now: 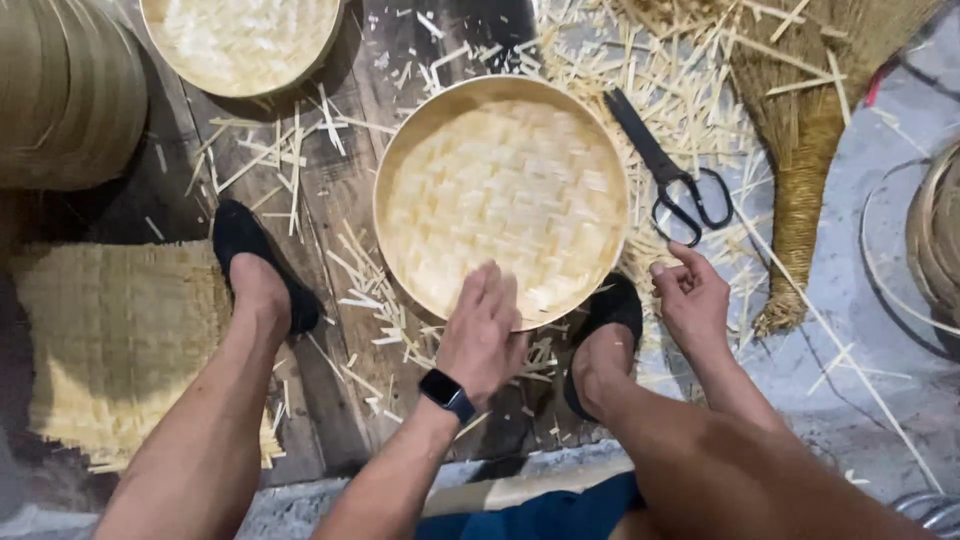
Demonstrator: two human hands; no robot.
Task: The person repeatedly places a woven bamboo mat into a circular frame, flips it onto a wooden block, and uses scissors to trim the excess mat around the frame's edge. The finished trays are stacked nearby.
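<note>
Nearest me, at six o'clock, my bare knees frame the view. From the head camera I see my left hand (pixel 483 335), a black smartwatch (pixel 447 392) on its wrist, resting flat with fingers together on the near rim of the round woven bamboo tray (pixel 500 190) at centre. My right hand (pixel 692 300), at four o'clock, hangs loosely curled, holding nothing. Black scissors (pixel 668 170) lie at two o'clock among pale bamboo offcuts (pixel 380 300), beside a straw broom (pixel 800 150).
</note>
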